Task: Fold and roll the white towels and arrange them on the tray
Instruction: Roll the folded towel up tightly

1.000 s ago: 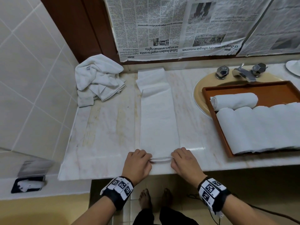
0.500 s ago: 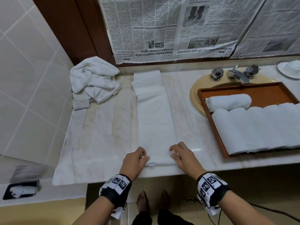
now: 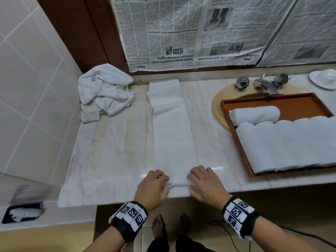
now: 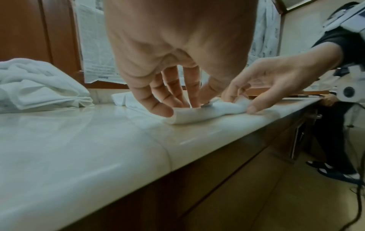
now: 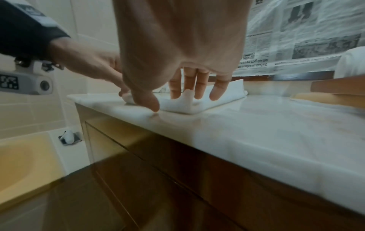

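A long folded white towel (image 3: pixel 172 139) lies as a strip down the marble counter (image 3: pixel 112 160), its near end turned over into a small roll (image 4: pixel 189 116). My left hand (image 3: pixel 164 182) holds the roll's left end, thumb in front and fingers behind (image 4: pixel 177 107). At the right end, my right hand (image 3: pixel 192 180) has its fingers on top and its thumb at the near side (image 5: pixel 173 101). To the right, a brown tray (image 3: pixel 272 100) holds several rolled white towels (image 3: pixel 283 142) in a row, with one more roll (image 3: pixel 254 114) behind them.
A heap of loose white towels (image 3: pixel 103 93) sits at the back left corner against the tiled wall. The tray rests over a yellow basin (image 3: pixel 216 106) with a metal tap (image 3: pixel 263 84). A white dish (image 3: pixel 323 79) stands at the far right. Newspaper (image 3: pixel 181 33) covers the wall behind.
Both hands have turned the towel's near edge over on itself, so a small roll now lies where the flat end was. The hands have shifted slightly away from the counter's front edge.
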